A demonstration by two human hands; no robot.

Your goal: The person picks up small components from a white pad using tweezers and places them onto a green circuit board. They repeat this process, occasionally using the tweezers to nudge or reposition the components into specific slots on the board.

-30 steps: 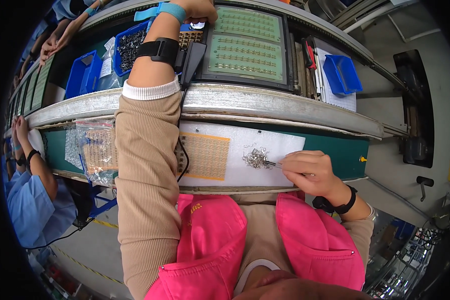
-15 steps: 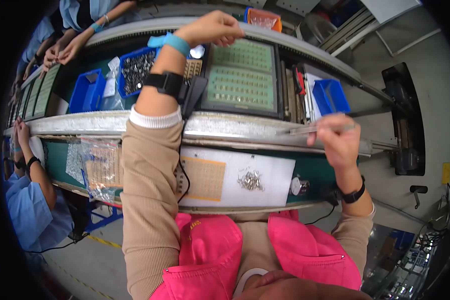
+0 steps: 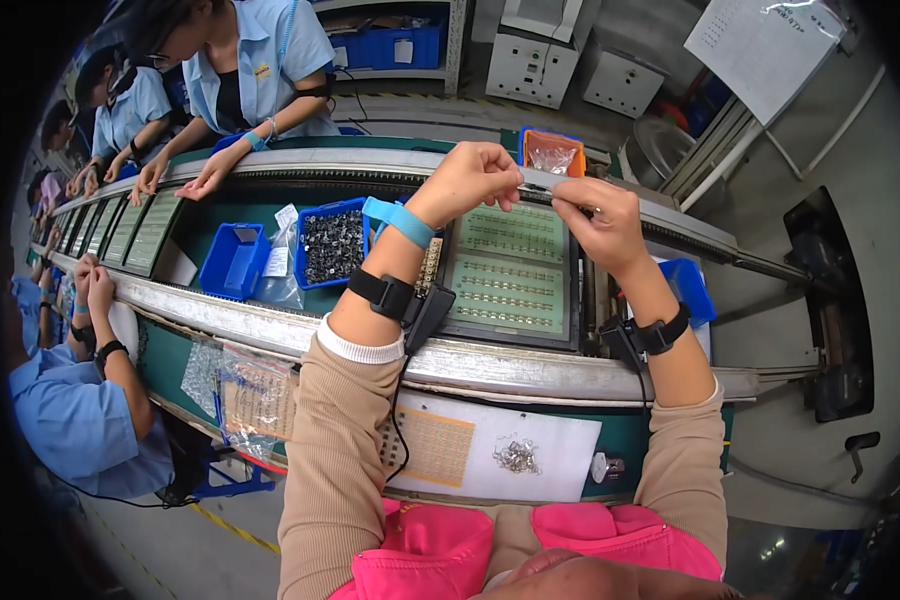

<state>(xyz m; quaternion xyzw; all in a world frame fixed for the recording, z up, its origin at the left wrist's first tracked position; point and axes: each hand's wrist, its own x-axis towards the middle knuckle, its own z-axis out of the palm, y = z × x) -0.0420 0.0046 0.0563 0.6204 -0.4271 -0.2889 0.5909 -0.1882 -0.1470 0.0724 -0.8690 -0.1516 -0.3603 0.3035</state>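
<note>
Both my hands are raised over the far edge of a black-framed tray [image 3: 575, 325] holding green circuit boards [image 3: 505, 280]. My left hand [image 3: 473, 187] is closed in a pinch; whatever lies between its fingertips is too small to make out. To its right, my right hand [image 3: 605, 225] is closed around slim metal tweezers [image 3: 538, 187], mostly covered by the fingers, their dark tip pointing at my left fingertips. Rows of small metal parts line the boards. Closer to me, a pile of small silvery parts [image 3: 517, 457] lies on a white foam sheet [image 3: 565, 460].
A blue bin of small dark parts [image 3: 332, 245], an empty blue bin [image 3: 235, 260] and an orange bin [image 3: 553, 155] stand around the conveyor rail [image 3: 530, 375]. A tan perforated board [image 3: 440, 450] is on the foam. Co-workers in blue shirts [image 3: 280, 60] work at left.
My right hand has moved up and left from the near rail to beside my left hand, carrying the tweezers. The view has tilted up, showing more of the co-workers.
</note>
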